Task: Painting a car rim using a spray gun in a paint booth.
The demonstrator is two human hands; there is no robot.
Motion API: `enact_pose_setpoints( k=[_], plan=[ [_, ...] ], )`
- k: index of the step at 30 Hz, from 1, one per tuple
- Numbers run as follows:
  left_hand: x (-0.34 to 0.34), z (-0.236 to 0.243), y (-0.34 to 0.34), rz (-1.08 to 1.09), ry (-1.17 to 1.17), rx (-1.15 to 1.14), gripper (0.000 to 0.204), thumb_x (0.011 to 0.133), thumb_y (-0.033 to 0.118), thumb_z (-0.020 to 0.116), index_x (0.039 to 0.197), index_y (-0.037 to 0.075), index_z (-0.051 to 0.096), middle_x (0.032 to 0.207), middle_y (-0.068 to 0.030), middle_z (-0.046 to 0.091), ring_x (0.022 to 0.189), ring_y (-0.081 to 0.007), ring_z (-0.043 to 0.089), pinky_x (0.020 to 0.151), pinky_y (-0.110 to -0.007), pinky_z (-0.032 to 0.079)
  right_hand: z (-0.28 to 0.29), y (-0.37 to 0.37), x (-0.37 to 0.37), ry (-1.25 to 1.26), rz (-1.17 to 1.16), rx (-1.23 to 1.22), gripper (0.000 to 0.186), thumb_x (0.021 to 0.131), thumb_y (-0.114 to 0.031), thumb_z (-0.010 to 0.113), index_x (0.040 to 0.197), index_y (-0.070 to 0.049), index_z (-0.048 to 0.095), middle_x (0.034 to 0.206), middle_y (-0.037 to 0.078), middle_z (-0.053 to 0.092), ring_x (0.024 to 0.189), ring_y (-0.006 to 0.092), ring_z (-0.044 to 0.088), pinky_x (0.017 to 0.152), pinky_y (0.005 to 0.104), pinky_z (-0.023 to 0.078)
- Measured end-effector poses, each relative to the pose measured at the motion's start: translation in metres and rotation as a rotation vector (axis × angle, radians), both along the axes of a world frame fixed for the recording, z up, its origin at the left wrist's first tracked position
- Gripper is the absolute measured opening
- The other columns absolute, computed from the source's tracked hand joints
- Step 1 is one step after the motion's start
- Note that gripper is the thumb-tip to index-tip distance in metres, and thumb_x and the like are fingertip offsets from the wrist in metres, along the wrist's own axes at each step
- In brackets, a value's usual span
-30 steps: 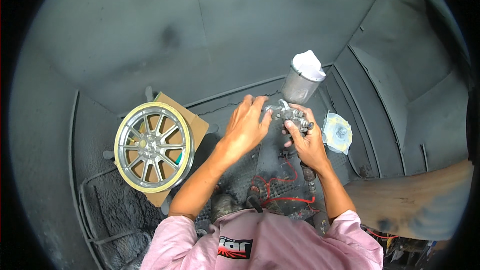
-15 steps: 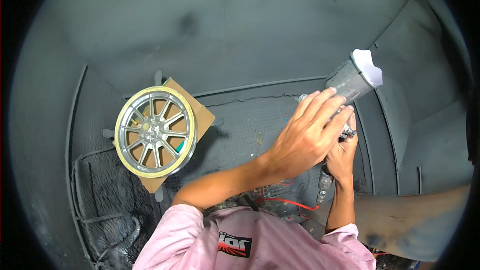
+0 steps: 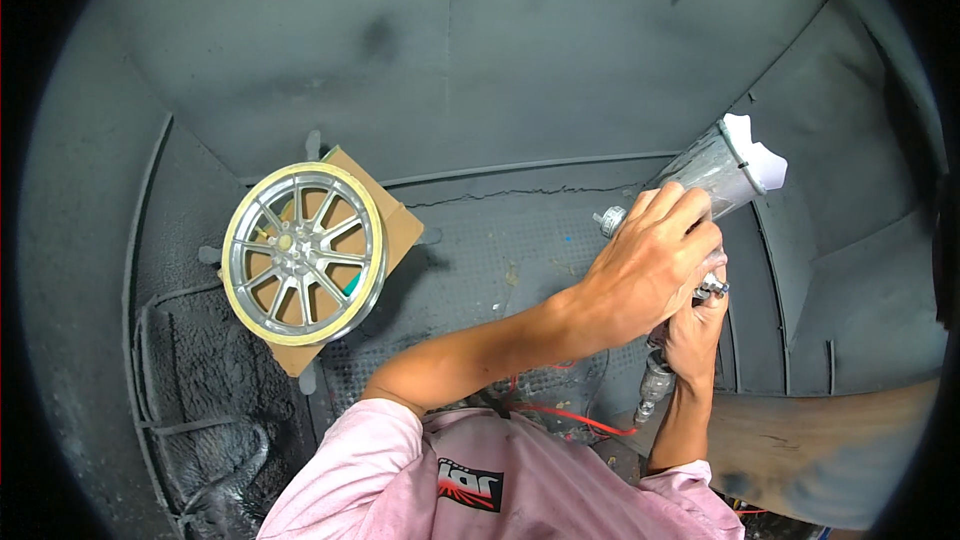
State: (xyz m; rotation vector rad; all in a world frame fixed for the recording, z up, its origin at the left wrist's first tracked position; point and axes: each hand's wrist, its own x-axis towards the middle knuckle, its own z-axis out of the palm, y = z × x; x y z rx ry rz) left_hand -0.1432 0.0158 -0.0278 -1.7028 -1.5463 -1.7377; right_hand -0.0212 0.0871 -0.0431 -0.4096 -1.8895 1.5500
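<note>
A spray gun with a grey cup (image 3: 712, 168) is held up at the right, tilted so the cup points up and to the right. A folded white paper (image 3: 768, 166) sticks out of the cup's rim. The gun's nozzle (image 3: 609, 221) faces left. My right hand (image 3: 694, 338) is wrapped around the gun's handle, mostly hidden behind my left hand. Curled fingers of my left hand (image 3: 650, 258) grip the gun just below the cup. A metal hose fitting (image 3: 655, 380) hangs under my right hand, joined to a red air hose (image 3: 575, 418).
At the left, a multi-spoke metal wheel (image 3: 300, 250) with yellow masking tape on its rim rests on brown cardboard (image 3: 402, 235) over a stand. Grey-coated walls (image 3: 330, 50) surround the space. Lumpy dark sheeting (image 3: 215, 370) lies at the left; a brown curved panel (image 3: 830, 445) is at the lower right.
Both hands and the spray gun have shifted slightly right and down. More of the nozzle shows beside my left hand, whose fingers are more curled. The wheel sits slightly further left in view.
</note>
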Motion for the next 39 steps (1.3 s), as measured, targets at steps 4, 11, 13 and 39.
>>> enact_pose_setpoints(
  k=[4,11,13,39],
  plan=[
    [0.003,-0.003,-0.004,-0.028,-0.033,0.012,0.014,0.085,0.011,0.071,0.095,0.002,0.067,0.097,-0.0109,0.057,0.091,-0.0296,0.054,0.082,-0.042,0.044,-0.011,0.006,0.002,0.016,0.012,0.080,0.018,0.105,-0.011,0.052,0.120,-0.002,0.046,0.080,0.002,0.058,0.055,0.0057,0.055,0.047,0.0196,0.042],
    [0.016,-0.002,-0.004,0.025,0.018,0.052,0.020,0.083,0.013,0.074,0.100,0.003,0.068,0.101,-0.0112,0.059,0.098,-0.0299,0.059,0.087,-0.043,0.049,-0.012,0.014,0.012,-0.026,-0.049,0.264,0.029,0.101,-0.011,0.058,0.128,-0.001,0.053,0.113,0.009,0.061,0.101,0.0168,0.063,0.085,0.0308,0.051],
    [0.029,-0.001,-0.013,0.044,0.049,0.073,0.023,0.082,0.012,0.075,0.102,0.004,0.068,0.104,-0.0114,0.060,0.101,-0.0298,0.060,0.089,-0.044,0.050,-0.009,0.019,0.008,0.062,-0.098,0.490,0.034,0.099,-0.012,0.061,0.130,-0.001,0.054,0.118,0.010,0.061,0.106,0.0180,0.063,0.091,0.0324,0.051],
    [0.002,-0.032,-0.057,-0.657,-0.872,-0.019,0.024,0.097,0.000,0.061,0.119,-0.009,0.066,0.105,-0.0136,0.065,0.097,-0.0211,0.067,0.085,-0.034,0.061,-0.011,0.045,0.036,0.172,0.334,-0.367,0.052,0.090,-0.028,0.076,0.118,0.000,0.042,0.094,0.028,0.069,0.076,0.0363,0.074,0.049,0.0372,0.064]
  ],
)
